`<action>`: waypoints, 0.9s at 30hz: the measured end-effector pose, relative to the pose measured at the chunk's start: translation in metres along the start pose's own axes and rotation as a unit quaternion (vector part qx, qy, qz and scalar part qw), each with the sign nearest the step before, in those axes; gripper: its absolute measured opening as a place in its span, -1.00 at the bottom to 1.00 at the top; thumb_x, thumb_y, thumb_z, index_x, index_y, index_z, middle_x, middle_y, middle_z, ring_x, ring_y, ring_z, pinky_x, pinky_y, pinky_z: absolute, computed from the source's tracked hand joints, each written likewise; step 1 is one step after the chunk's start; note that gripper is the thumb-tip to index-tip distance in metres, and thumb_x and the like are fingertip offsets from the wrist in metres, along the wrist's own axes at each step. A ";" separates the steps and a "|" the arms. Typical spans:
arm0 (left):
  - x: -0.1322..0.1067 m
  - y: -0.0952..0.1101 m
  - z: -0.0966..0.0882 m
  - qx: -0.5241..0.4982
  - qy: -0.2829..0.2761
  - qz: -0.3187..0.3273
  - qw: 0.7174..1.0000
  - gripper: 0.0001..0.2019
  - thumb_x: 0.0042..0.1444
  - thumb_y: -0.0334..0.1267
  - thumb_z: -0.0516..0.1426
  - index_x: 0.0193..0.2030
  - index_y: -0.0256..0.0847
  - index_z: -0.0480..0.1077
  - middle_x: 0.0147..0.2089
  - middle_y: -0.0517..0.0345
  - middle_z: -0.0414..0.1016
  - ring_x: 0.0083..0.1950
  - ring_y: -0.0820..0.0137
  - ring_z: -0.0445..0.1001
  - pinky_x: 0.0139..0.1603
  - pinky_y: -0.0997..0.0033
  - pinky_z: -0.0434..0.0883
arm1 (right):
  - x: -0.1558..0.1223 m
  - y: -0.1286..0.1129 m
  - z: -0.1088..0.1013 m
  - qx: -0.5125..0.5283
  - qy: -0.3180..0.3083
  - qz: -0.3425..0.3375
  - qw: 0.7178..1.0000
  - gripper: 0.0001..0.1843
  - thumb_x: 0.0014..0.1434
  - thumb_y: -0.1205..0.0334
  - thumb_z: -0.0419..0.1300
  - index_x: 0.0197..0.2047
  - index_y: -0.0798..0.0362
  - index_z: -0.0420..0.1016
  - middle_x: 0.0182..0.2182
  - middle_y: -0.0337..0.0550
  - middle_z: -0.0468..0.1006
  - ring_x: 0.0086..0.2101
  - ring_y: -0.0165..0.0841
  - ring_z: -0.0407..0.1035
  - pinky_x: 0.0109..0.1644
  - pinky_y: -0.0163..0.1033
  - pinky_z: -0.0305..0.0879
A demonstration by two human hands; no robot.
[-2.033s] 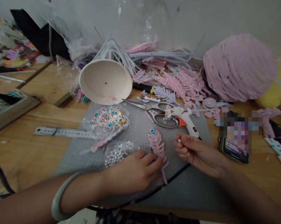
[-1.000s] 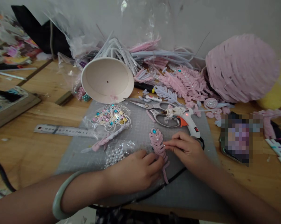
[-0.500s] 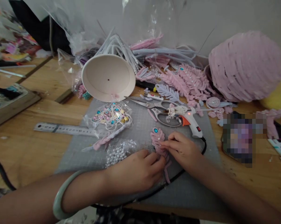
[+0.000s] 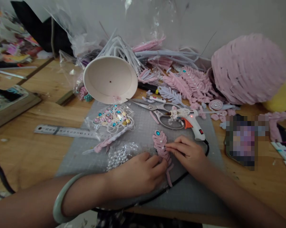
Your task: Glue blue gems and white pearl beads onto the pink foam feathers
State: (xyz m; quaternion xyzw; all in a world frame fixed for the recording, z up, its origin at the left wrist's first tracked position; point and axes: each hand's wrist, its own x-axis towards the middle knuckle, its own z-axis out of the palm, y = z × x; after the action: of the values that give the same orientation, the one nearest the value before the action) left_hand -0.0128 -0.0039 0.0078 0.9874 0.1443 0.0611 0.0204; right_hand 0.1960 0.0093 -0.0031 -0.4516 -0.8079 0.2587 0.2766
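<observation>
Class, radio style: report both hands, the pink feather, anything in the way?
Left hand on pink feather, lower part. Right hand at feather's edge, fingertips touching. Feather on grey mat. Black cable near stem tip.

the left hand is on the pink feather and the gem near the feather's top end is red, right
Only the colour is wrong: in the head view, the gem near the top end of the pink feather is blue, not red. The left hand is indeed on the feather.
</observation>
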 end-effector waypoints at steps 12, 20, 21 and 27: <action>0.000 0.001 0.001 0.001 -0.007 0.004 1.000 -0.86 0.22 -0.29 0.06 -0.19 -0.22 0.43 -0.01 0.04 0.40 -0.23 0.31 0.33 -0.43 0.30 0.19 | 0.003 -0.002 0.003 0.000 -0.048 -0.002 0.999 -0.81 0.24 0.33 0.06 -0.21 0.08 0.50 -0.37 -0.17 0.46 -0.33 -0.41 0.39 -0.21 -0.30 0.36; 0.001 0.000 0.001 0.002 -0.006 0.002 1.000 -0.85 0.22 -0.28 0.06 -0.17 -0.23 0.43 -0.02 0.04 0.39 -0.22 0.30 0.34 -0.43 0.30 0.20 | 0.006 -0.005 0.004 -0.012 -0.079 0.022 0.997 -0.85 0.25 0.31 0.05 -0.24 0.08 0.45 -0.35 -0.17 0.44 -0.31 -0.41 0.37 -0.19 -0.30 0.32; 0.000 0.001 0.000 0.005 -0.006 0.004 1.000 -0.85 0.22 -0.28 0.06 -0.17 -0.23 0.43 -0.01 0.03 0.39 -0.22 0.30 0.33 -0.43 0.30 0.20 | 0.006 -0.005 0.004 -0.014 -0.080 0.026 0.996 -0.85 0.25 0.31 0.05 -0.24 0.07 0.45 -0.35 -0.17 0.44 -0.31 -0.40 0.37 -0.19 -0.30 0.31; 0.000 0.001 0.001 0.005 -0.008 0.003 1.000 -0.86 0.22 -0.29 0.06 -0.16 -0.22 0.42 -0.03 0.05 0.39 -0.23 0.30 0.34 -0.43 0.31 0.21 | 0.005 -0.004 0.006 -0.027 -0.090 0.038 0.995 -0.84 0.24 0.29 0.04 -0.25 0.06 0.45 -0.35 -0.18 0.44 -0.32 -0.40 0.38 -0.21 -0.29 0.31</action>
State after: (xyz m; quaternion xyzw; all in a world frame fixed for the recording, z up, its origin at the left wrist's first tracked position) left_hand -0.0123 -0.0047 0.0071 0.9885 0.1413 0.0520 0.0163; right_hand 0.1876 0.0114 -0.0038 -0.4642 -0.8182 0.2870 0.1807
